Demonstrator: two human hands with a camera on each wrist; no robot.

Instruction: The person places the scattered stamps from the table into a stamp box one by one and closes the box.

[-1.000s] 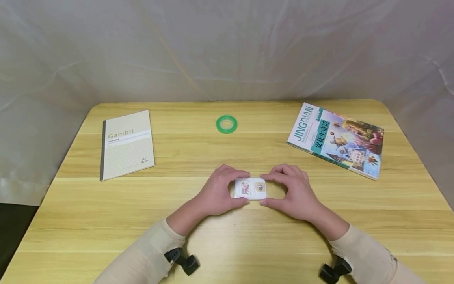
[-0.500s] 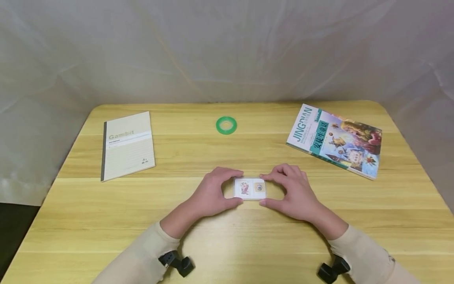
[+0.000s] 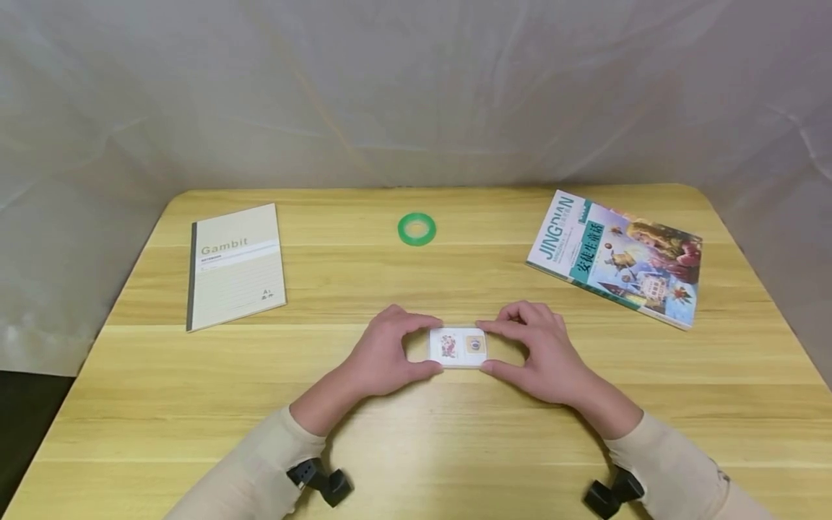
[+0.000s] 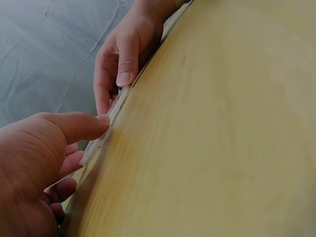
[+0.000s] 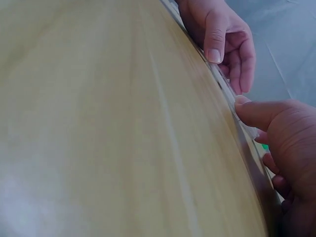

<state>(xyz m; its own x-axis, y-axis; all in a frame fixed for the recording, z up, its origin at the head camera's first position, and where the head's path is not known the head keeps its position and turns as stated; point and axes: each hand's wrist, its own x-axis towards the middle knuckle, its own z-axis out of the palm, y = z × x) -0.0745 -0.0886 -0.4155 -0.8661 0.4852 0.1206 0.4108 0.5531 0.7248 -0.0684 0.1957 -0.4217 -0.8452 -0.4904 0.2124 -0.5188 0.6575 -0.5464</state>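
A small flat white case with clear edges lies on the wooden table in the head view. Two small pictures show on its top, a reddish one at left and a yellow-and-blue one at right. My left hand pinches its left end, thumb at the near edge and index finger at the far edge. At the right end, my right hand grips it the same way. Both wrist views show the case edge-on: the left wrist view has its thin clear side between the hands.
A Gambit notebook lies at the left of the table. Behind the hands is a green tape roll. To the right a colourful storybook lies at an angle. A grey cloth hangs behind the table's far edge.
My left hand has slid slightly left, its fingertips now nearer the case's left end. The right hand and the case have barely moved.
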